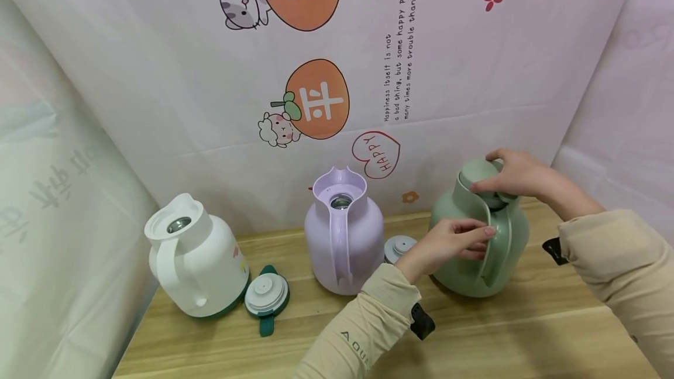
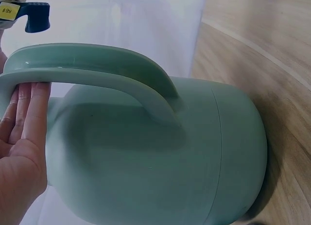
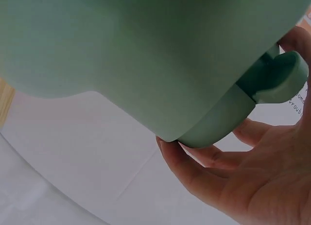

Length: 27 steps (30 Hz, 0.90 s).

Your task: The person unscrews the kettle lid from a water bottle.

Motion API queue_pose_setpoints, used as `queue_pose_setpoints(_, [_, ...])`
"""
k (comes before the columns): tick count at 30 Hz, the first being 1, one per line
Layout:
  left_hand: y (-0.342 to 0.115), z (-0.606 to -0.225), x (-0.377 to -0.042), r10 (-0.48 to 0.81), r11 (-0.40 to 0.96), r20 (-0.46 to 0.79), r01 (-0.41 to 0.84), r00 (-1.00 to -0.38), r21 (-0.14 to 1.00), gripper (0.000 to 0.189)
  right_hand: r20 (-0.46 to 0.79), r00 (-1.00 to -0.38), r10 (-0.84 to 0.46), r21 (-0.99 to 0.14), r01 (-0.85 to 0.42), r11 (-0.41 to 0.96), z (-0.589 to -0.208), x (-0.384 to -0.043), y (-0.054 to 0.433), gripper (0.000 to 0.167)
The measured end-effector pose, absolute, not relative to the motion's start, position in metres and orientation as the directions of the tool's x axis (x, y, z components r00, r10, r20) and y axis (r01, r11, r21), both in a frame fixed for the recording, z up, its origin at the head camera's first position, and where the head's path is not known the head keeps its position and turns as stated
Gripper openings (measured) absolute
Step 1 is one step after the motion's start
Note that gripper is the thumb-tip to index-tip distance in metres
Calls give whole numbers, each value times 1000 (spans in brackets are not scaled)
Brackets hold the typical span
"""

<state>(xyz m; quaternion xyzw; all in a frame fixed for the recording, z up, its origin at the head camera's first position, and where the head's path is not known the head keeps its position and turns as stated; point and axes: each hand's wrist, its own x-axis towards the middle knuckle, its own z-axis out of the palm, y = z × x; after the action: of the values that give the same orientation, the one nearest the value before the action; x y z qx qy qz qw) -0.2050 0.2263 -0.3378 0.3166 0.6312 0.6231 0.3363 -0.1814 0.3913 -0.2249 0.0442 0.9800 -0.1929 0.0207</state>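
Observation:
A green vacuum jug (image 1: 458, 268) stands upright on the right of the table. My left hand (image 1: 447, 244) holds its handle (image 2: 116, 80); in the left wrist view the fingers pass into the gap under the handle. Over the mouth, my right hand (image 1: 518, 177) grips the round green lid (image 1: 479, 175), with thumb and fingers spread around its rim. From the right wrist view, the lid (image 3: 218, 123) sits in the neck with its lever (image 3: 284, 79) tilted outward. Whether the lid is fully seated I cannot tell.
A lidless lilac jug (image 1: 344, 238) stands mid-table, with a pale stopper (image 1: 399, 245) beside it, partly behind my left hand. Further left is a lidless white jug (image 1: 210, 262) and a white-and-green lid (image 1: 267, 294) lying underside up. A printed cloth (image 1: 442, 75) hangs behind.

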Motion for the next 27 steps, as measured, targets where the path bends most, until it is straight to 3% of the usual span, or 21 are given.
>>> queue_pose_setpoints(19, [224,-338,-205,825,6,-21,-29,-565,1000,34,-110,-993,52,-515,102,851,-221,-179,408,89])
queue_pose_setpoints(27, [226,-340,-206,825,-11,-5,-25,-565,1000,33,-80,-991,109,-673,135,727,-218,-169,418,91])
